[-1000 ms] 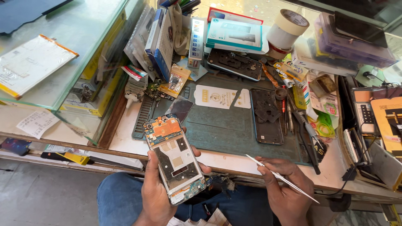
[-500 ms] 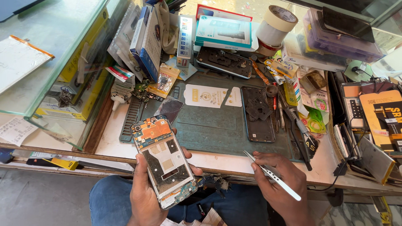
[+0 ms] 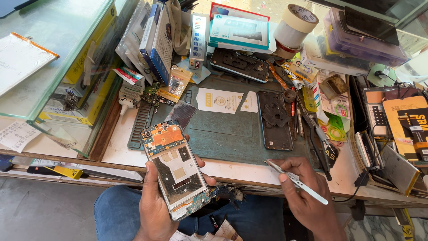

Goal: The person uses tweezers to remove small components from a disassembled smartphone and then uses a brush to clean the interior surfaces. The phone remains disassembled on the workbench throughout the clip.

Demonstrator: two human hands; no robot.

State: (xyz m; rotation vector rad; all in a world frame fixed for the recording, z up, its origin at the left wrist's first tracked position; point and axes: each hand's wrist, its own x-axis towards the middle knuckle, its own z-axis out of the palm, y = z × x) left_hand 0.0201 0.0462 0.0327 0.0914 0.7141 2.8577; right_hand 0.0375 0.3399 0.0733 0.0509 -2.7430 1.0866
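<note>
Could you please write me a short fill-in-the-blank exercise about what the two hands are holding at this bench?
1. The left hand holds an opened phone with its back cover ____.
2. The right hand grips metal ____.
3. A second opened phone lies on the green ____.

Missing words: removed; tweezers; work mat

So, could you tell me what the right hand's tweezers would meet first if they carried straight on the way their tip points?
The right hand aims the silver metal tweezers up-left. First in line is probably the grey-green work mat, well short of the opened black phone; depth is unclear.
</note>
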